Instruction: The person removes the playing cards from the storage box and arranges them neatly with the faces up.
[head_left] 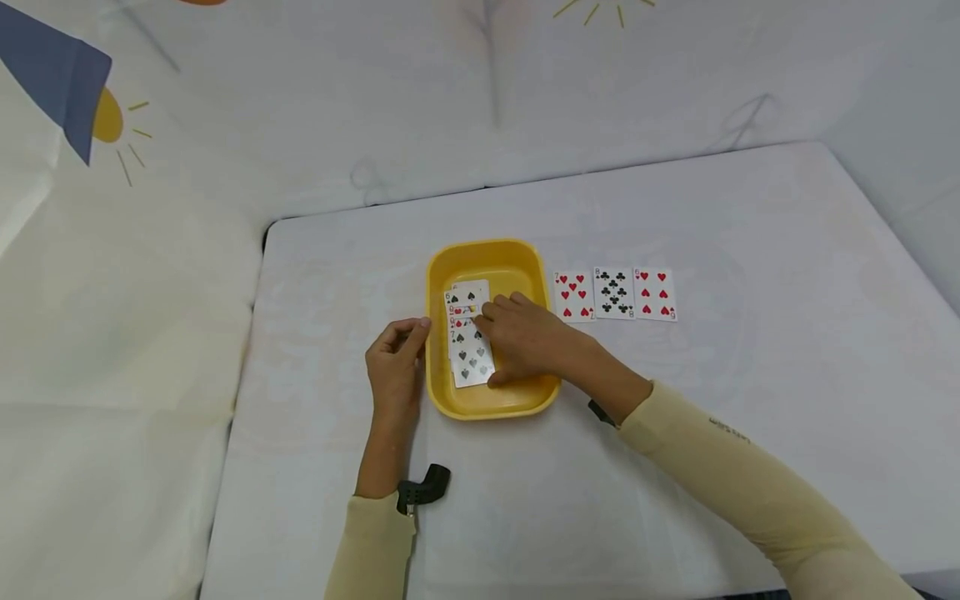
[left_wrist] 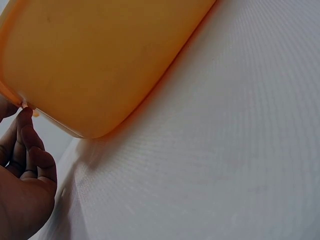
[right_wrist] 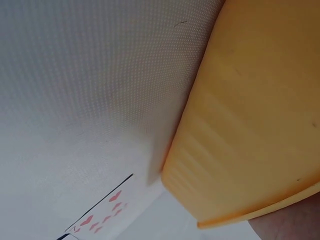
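Cards (head_left: pixel 468 337): a fanned stack lies in the yellow tray (head_left: pixel 517 401) mid-surface, a spade on top. Right hand (head_left: pixel 521 337) is in the tray, fingers relaxed on the stack, no pinch visible. Left hand (head_left: pixel 396 360) grips the tray's left rim. Three cards (head_left: pixel 614 293) already sit in a row right of the tray; judging by that, most are left to lay out.

Pale yellow long sleeves (head_left: pixel 720 467) cover both forearms — a black wrist mount (head_left: pixel 422 489) sits at each cuff.
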